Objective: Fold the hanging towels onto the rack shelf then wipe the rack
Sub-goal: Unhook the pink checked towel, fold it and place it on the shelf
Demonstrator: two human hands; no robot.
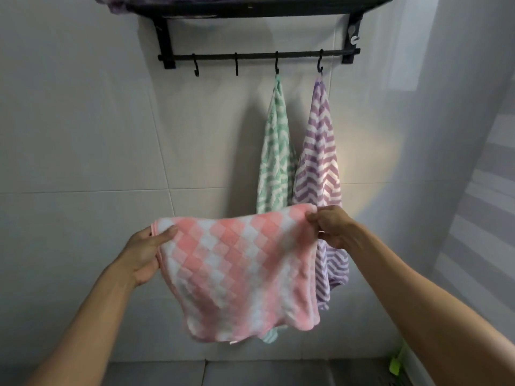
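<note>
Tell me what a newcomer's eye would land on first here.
First the pink towel, stretched low in the middle between the left hand and the right hand, each gripping a top corner. Behind it, the green towel and the purple towel hang side by side from the two right hooks of the black rack on the tiled wall.

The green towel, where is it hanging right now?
In the head view, the green towel hangs from the third hook of the black rack, just left of the purple towel.

Pink towel (239, 268) fluffy cloth; rack (259, 55) matt black; wall tiles (83, 121) glossy
</note>
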